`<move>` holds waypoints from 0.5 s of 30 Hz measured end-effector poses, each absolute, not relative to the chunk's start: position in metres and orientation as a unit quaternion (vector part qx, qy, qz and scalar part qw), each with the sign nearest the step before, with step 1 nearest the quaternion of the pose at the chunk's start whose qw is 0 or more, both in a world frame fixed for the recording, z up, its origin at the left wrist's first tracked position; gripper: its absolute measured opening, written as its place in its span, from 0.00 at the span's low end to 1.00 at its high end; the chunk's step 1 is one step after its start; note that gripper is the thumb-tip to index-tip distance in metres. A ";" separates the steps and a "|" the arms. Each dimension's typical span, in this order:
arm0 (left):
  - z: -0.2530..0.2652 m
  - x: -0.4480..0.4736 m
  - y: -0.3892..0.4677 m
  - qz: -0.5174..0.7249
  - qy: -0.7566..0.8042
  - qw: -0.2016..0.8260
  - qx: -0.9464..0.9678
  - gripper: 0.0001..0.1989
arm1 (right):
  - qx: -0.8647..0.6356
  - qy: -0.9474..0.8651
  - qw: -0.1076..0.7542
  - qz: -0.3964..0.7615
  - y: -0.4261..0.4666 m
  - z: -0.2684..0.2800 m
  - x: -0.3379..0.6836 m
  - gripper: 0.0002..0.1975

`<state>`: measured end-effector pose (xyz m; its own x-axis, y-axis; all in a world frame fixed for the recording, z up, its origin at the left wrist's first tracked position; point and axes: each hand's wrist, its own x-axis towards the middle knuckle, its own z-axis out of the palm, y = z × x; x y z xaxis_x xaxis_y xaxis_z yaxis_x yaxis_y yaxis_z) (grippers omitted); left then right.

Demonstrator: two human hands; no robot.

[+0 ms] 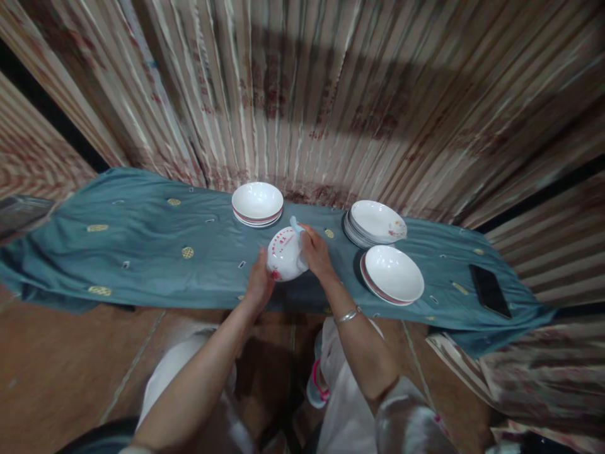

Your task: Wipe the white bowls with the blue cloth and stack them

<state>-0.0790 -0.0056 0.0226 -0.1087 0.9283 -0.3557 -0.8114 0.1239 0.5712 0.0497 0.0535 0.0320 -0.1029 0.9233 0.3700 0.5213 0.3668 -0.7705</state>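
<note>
A white bowl [283,257] with red lettering and a red flower on its outside is tilted up over the near half of the table. My left hand [260,277] grips its left rim. In my right hand [316,251] is a pale blue-white cloth [297,226], pressed against the bowl's right side; the rest of the cloth is hidden by the fingers. Just behind the held bowl stands a short stack of white bowls [258,200] with a red band. To the right are a taller stack of bowls [375,221] and, nearer me, another stack of bowls [394,274].
A teal cloth with yellow pineapple prints covers the long narrow table [155,252]. Toward its right end lies a black phone [489,290]. A striped, flowered curtain [302,94] hangs right behind the table. My legs are under the near edge.
</note>
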 end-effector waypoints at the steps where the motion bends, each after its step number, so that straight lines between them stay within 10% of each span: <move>1: 0.025 -0.079 -0.006 0.657 0.359 0.657 0.084 0.19 | -0.522 -0.688 0.436 0.254 0.056 0.027 0.051 0.22; 15: 0.022 -0.087 -0.010 0.669 0.353 0.654 0.018 0.22 | -0.585 -0.547 0.482 0.354 0.047 -0.036 0.042 0.28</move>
